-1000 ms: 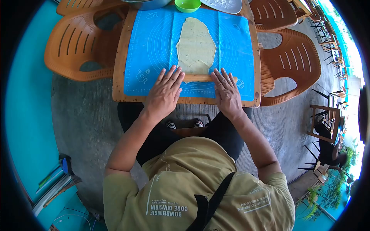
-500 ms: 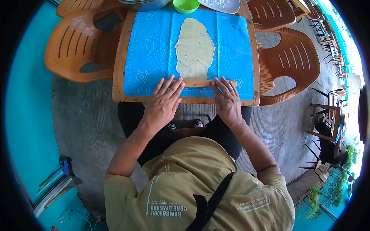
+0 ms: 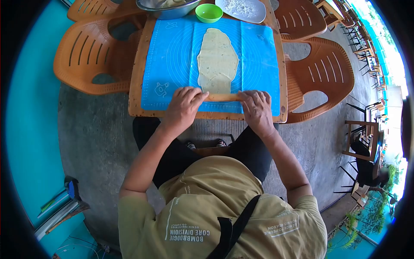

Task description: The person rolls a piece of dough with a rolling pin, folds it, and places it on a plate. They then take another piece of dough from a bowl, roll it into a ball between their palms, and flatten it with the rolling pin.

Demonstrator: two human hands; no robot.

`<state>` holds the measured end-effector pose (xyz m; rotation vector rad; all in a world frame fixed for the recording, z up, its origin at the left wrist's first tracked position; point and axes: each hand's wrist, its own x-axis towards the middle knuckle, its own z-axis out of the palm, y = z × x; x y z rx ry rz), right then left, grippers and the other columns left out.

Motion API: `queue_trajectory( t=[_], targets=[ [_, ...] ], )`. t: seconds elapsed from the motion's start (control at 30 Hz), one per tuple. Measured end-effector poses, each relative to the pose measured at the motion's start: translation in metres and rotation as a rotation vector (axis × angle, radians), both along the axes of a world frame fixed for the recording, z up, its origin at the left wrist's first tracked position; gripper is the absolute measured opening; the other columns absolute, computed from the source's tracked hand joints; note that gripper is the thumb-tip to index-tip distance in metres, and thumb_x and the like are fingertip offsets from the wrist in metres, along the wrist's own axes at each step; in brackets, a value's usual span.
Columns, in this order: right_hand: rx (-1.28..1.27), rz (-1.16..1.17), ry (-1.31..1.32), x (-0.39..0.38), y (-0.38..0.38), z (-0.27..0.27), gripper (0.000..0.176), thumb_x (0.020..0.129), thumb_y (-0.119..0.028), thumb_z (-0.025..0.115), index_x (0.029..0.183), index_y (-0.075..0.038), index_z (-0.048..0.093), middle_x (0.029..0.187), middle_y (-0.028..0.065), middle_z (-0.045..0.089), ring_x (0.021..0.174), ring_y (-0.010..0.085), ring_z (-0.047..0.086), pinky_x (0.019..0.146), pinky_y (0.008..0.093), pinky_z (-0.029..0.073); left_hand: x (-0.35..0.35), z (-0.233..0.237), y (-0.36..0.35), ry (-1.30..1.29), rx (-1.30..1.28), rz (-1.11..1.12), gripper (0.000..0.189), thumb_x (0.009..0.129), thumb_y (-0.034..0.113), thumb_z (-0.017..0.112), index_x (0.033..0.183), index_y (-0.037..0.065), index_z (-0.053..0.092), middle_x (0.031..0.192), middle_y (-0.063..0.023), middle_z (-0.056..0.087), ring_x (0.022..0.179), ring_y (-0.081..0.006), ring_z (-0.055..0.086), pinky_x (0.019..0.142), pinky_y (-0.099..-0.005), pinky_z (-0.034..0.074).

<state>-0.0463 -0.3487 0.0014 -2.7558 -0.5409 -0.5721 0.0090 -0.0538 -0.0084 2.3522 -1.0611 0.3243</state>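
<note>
One sheet of dough (image 3: 217, 58) lies on one mat (image 3: 172, 56) on the table (image 3: 135, 91), upper centre of the frame. It is probably light, soft and easily torn, best supported broadly from beneath. The one pin (image 3: 225, 97), at its lower end, looks stiff, with its ends suited to holding. Left hand (image 3: 183, 107) and right hand (image 3: 258, 113): each grip nearly closed, fingers curled over one end; thumb contact is partly hidden. Top: two bowls (image 3: 210, 19), one plate (image 3: 260, 13).

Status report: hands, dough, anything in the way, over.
Left hand and right hand gripping rolling pin at dough's near end. Dough flat on mat. Green bowl beyond, outside its path.
</note>
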Motion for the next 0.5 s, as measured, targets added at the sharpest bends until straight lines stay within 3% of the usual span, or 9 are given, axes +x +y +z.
queue_trajectory(
  t=[0.1, 0.2, 0.27, 0.3, 0.37, 0.43, 0.5],
  targets=[
    [0.002, -0.008, -0.043, 0.020, 0.000, 0.004, 0.037, 0.091, -0.005, 0.069, 0.128, -0.009, 0.068, 0.115, 0.0065, 0.070, 0.111, 0.0266, 0.066, 0.100, 0.0457, 0.045, 0.018, 0.006, -0.007, -0.008, 0.047, 0.026, 0.038, 0.096, 0.004, 0.067, 0.134, 0.003, 0.069, 0.123, -0.0091, 0.065, 0.120, -0.0276, 0.062, 0.108, -0.0448, 0.046],
    [-0.012, -0.001, 0.003, 0.025, -0.003, -0.003, 0.041, 0.092, -0.004, 0.068, 0.134, -0.007, 0.068, 0.115, 0.0079, 0.070, 0.111, 0.0286, 0.066, 0.100, 0.0454, 0.048, 0.025, -0.002, -0.011, -0.048, 0.051, 0.025, 0.039, 0.096, 0.004, 0.070, 0.135, 0.002, 0.067, 0.124, -0.0088, 0.065, 0.120, -0.0276, 0.062, 0.108, -0.0462, 0.046],
    [-0.012, 0.004, 0.049, 0.022, -0.004, -0.011, 0.044, 0.093, -0.004, 0.067, 0.136, -0.006, 0.068, 0.117, 0.0087, 0.071, 0.114, 0.0298, 0.066, 0.101, 0.0458, 0.048, 0.021, -0.005, -0.013, 0.070, 0.089, 0.056, 0.040, 0.101, 0.009, 0.067, 0.141, 0.003, 0.065, 0.138, -0.0099, 0.065, 0.136, -0.0285, 0.058, 0.118, -0.0490, 0.041],
    [0.025, -0.009, 0.042, 0.020, -0.004, -0.015, 0.046, 0.093, -0.003, 0.066, 0.139, -0.005, 0.067, 0.126, 0.0105, 0.070, 0.122, 0.0322, 0.065, 0.106, 0.0473, 0.048, 0.018, -0.008, -0.013, 0.078, 0.090, 0.054, 0.040, 0.101, 0.009, 0.067, 0.141, 0.003, 0.065, 0.138, -0.0099, 0.065, 0.136, -0.0285, 0.058, 0.118, -0.0490, 0.041],
    [0.065, -0.027, 0.041, 0.014, -0.002, -0.021, 0.048, 0.093, -0.002, 0.065, 0.141, -0.005, 0.066, 0.134, 0.0122, 0.070, 0.129, 0.0346, 0.064, 0.110, 0.0488, 0.048, 0.014, -0.013, -0.012, -0.053, 0.211, 0.091, 0.043, 0.106, 0.018, 0.060, 0.147, 0.004, 0.062, 0.154, -0.0103, 0.061, 0.151, -0.0272, 0.048, 0.129, -0.0535, 0.029],
    [0.037, -0.070, 0.069, 0.006, -0.001, -0.023, 0.053, 0.094, 0.000, 0.063, 0.146, -0.005, 0.064, 0.150, 0.0149, 0.064, 0.143, 0.0379, 0.056, 0.121, 0.0522, 0.042, 0.007, -0.011, -0.013, 0.009, 0.220, 0.090, 0.044, 0.108, 0.020, 0.058, 0.149, 0.005, 0.061, 0.158, -0.0093, 0.058, 0.155, -0.0271, 0.043, 0.131, -0.0555, 0.023],
    [0.035, -0.077, 0.093, 0.000, 0.000, -0.023, 0.054, 0.093, 0.000, 0.062, 0.147, -0.005, 0.063, 0.152, 0.0151, 0.062, 0.145, 0.0379, 0.054, 0.123, 0.0530, 0.040, 0.000, -0.007, -0.013, 0.066, 0.227, 0.092, 0.045, 0.109, 0.021, 0.055, 0.151, 0.006, 0.059, 0.161, -0.0083, 0.055, 0.158, -0.0270, 0.038, 0.134, -0.0575, 0.017]
  ],
)
